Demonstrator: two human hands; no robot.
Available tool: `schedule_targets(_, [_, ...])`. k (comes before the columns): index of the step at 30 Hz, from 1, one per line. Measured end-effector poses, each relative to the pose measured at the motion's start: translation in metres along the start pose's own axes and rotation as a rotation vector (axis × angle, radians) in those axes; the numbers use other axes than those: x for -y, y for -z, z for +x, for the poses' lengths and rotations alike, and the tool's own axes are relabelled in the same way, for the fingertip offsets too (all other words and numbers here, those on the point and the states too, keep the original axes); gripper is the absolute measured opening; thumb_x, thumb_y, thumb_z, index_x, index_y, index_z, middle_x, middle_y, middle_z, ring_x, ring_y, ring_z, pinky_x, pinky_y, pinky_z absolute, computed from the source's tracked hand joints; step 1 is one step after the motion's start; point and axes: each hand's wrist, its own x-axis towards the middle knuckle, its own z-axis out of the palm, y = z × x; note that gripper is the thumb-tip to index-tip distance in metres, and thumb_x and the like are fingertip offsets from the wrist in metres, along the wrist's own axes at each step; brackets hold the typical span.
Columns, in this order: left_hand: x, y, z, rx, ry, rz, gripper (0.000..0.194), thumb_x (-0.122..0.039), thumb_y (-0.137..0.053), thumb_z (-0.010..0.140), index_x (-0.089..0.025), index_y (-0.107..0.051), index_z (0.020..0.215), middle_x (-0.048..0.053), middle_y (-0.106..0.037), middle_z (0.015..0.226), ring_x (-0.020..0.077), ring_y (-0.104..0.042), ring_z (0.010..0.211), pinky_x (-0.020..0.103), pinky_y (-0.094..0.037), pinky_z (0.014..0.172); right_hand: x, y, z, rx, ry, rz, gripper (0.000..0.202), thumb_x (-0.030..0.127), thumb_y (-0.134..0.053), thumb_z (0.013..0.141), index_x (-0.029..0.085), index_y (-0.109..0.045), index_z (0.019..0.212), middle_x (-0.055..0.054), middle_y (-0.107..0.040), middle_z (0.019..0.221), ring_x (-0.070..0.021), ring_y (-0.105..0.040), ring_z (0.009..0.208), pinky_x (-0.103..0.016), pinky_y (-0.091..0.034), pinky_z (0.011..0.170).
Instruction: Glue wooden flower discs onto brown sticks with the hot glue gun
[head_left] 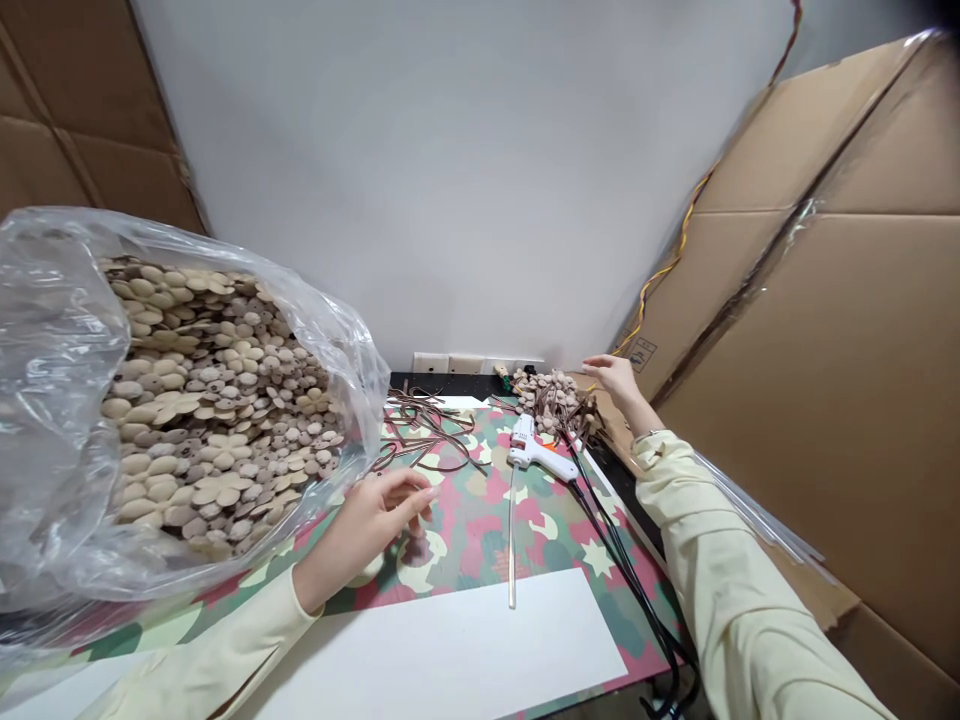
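Head view — bag (pixel 67 400) cut off left; right hand (pixel 616 380) fingers blurry.

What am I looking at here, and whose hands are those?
There is no machine here. The picture comes from a camera worn on a person's head, looking forward and down, so you see that person's own two hands in pale yellow sleeves.

The left hand rests on a table covered with a colourful camouflage sheet, fingers bent beside a small round wooden piece. It holds nothing that I can see. Next to it is a big clear plastic bag full of round wooden discs.

The right hand reaches to the far corner, at a small pile of wooden pieces. It looks open.

Between the hands lie a white glue gun with a long clear glue stick, some brown strips, and a white sheet. Cardboard boxes stand on the right.
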Motion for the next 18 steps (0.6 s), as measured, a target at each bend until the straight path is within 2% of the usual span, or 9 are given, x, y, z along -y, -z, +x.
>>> schedule_targets(3, [-0.001,0.011,0.002,-0.102,-0.016,0.128,0.026,-0.043,-0.048,0.081,-0.019,-0.056,0.078,0.0,-0.061,0.064,0.0143,-0.057,0.054,0.022,-0.042,0.049,0.009,0.01,-0.015,-0.054,0.012,0.001,0.029,0.03,-0.066,0.07,0.008,-0.066,0.09,-0.011,-0.069,0.088,-0.0225,-0.062,0.084,-0.032,-0.048,0.074])
schedule_targets(6, [-0.007,0.037,0.005,-0.292,-0.091,0.511,0.034,-0.044,-0.041,0.085,-0.019,-0.056,0.068,0.001,-0.06,0.057,0.0154,-0.057,0.054,0.023,-0.041,0.055,0.025,0.016,-0.042,0.03,0.04,0.003,0.033,0.033,-0.07,0.061,0.01,-0.07,0.084,-0.009,-0.071,0.079,-0.0234,-0.063,0.075,-0.031,-0.047,0.068])
schedule_targets(8, [-0.008,0.061,0.006,-0.467,-0.055,0.865,0.043,-0.045,-0.035,0.088,-0.019,-0.056,0.061,0.004,-0.061,0.057,0.0192,-0.06,0.06,0.026,-0.04,0.059,0.033,0.018,-0.063,0.183,0.076,-0.007,0.032,0.037,-0.071,0.058,0.013,-0.072,0.078,-0.008,-0.071,0.073,-0.0239,-0.063,0.07,-0.031,-0.047,0.065])
schedule_targets(9, [-0.008,0.074,0.007,-0.506,-0.005,0.972,0.045,-0.045,-0.032,0.089,-0.019,-0.057,0.062,0.006,-0.062,0.059,0.0209,-0.061,0.063,0.027,-0.04,0.06,0.036,0.018,-0.074,0.352,0.105,-0.069,0.036,0.043,-0.067,0.063,0.014,-0.072,0.083,-0.007,-0.071,0.07,-0.0238,-0.064,0.068,-0.031,-0.048,0.065])
schedule_targets(10, [-0.006,0.087,0.007,-0.558,0.047,1.068,0.045,-0.043,-0.03,0.09,-0.018,-0.059,0.067,0.009,-0.064,0.064,0.0228,-0.062,0.068,0.028,-0.041,0.061,0.037,0.017,-0.084,0.512,0.135,-0.142,0.041,0.047,-0.063,0.067,0.015,-0.072,0.09,-0.007,-0.072,0.071,-0.0242,-0.064,0.067,-0.031,-0.048,0.064])
schedule_targets(11, [-0.002,0.1,0.008,-0.637,0.094,1.153,0.04,-0.039,-0.031,0.09,-0.017,-0.061,0.075,0.012,-0.066,0.074,0.0253,-0.063,0.075,0.029,-0.042,0.064,0.036,0.015,-0.093,0.604,0.187,-0.213,0.042,0.049,-0.058,0.071,0.016,-0.071,0.093,-0.008,-0.072,0.078,-0.0251,-0.065,0.071,-0.031,-0.048,0.064])
schedule_targets(12, [0.002,0.111,0.007,-0.688,0.114,1.214,0.034,-0.035,-0.034,0.089,-0.015,-0.061,0.083,0.015,-0.066,0.086,0.0274,-0.062,0.085,0.031,-0.042,0.068,0.035,0.012,-0.102,0.633,0.238,-0.293,0.042,0.049,-0.056,0.072,0.017,-0.071,0.094,-0.008,-0.072,0.086,-0.0262,-0.065,0.076,-0.032,-0.048,0.066])
schedule_targets(15, [0.017,0.135,0.008,-0.743,0.174,1.153,0.028,-0.033,-0.044,0.085,-0.011,-0.057,0.097,0.02,-0.061,0.102,0.0317,-0.056,0.1,0.034,-0.042,0.078,0.028,-0.002,-0.124,0.667,0.372,-0.472,0.044,0.045,-0.053,0.074,0.017,-0.065,0.107,-0.011,-0.068,0.102,-0.0278,-0.063,0.089,-0.033,-0.048,0.073])
schedule_targets(18, [0.027,0.144,0.015,-0.723,0.2,1.084,0.029,-0.038,-0.045,0.085,-0.014,-0.057,0.095,0.017,-0.065,0.092,0.0304,-0.06,0.091,0.034,-0.042,0.075,0.021,-0.02,-0.139,0.669,0.464,-0.578,0.043,0.031,-0.054,0.072,0.016,-0.06,0.111,-0.012,-0.064,0.105,-0.0268,-0.059,0.093,-0.032,-0.045,0.076])
